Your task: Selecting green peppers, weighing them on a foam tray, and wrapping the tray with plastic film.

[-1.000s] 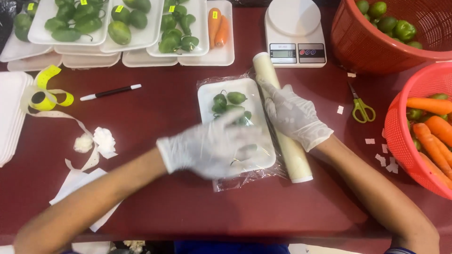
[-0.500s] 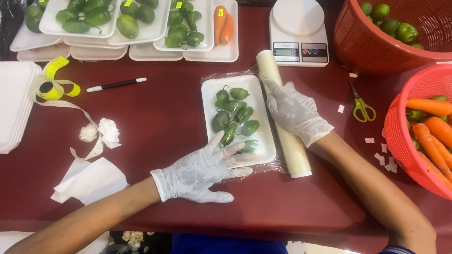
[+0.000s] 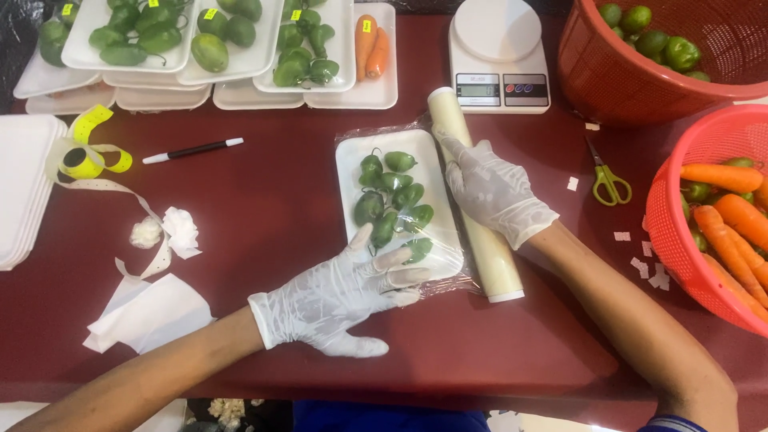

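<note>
left gloved hand (image 3: 340,298) flat, fingers apart, on clear film over white foam tray of green peppers (image 3: 398,205) | right gloved hand (image 3: 490,188) flat on cream film roll (image 3: 480,210), desk centre | pull film taut, press edges smooth

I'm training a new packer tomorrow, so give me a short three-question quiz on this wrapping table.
1. True or false: the left hand rests on the near end of the tray of green peppers.
2. What does the right hand lie on? A) scale B) wrap roll C) scissors
3. Which vegetables fill the basket at the right edge?

Key
1. True; its fingers lie on the film over the tray.
2. B, the wrap roll beside the tray; the scale and scissors lie untouched.
3. Mostly carrots, with a few green vegetables.
</note>
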